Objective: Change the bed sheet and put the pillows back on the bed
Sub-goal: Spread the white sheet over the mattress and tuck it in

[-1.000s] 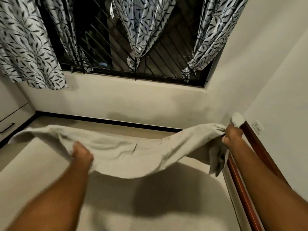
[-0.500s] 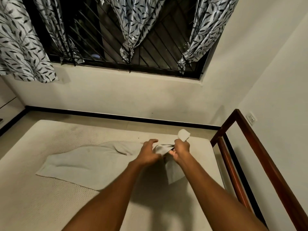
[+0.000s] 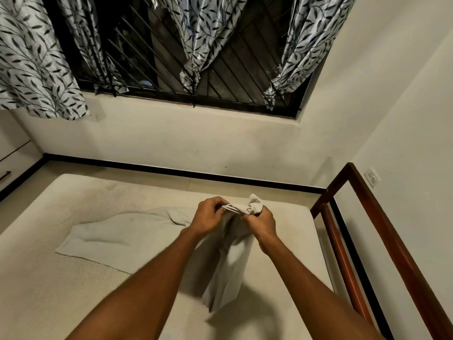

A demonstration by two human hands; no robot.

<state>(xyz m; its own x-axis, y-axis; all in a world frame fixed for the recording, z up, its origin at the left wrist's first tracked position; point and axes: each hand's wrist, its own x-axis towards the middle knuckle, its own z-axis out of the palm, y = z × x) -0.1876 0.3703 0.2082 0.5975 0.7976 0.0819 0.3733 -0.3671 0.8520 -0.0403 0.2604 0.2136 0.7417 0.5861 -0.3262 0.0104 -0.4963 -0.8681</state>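
A pale grey sheet (image 3: pixel 117 238) lies partly spread on the bare cream mattress (image 3: pixel 49 290). Its right end is gathered up between my hands above the bed. My left hand (image 3: pixel 208 214) pinches the folded edge with curled fingers. My right hand (image 3: pixel 261 220) grips the bunched corner, and a fold of cloth hangs down below it toward the mattress. No pillows are in view.
A brown wooden bed frame rail (image 3: pixel 382 231) runs along the right side, close to the white wall with a socket (image 3: pixel 372 177). Past the mattress are a strip of floor, a black skirting and a barred window (image 3: pixel 176 57) with leaf-print curtains (image 3: pixel 31 69).
My hands, held wide apart with the sheet stretched in the air, have come together over the mattress. The sheet's left part dropped onto the bed and its right end is now bunched.
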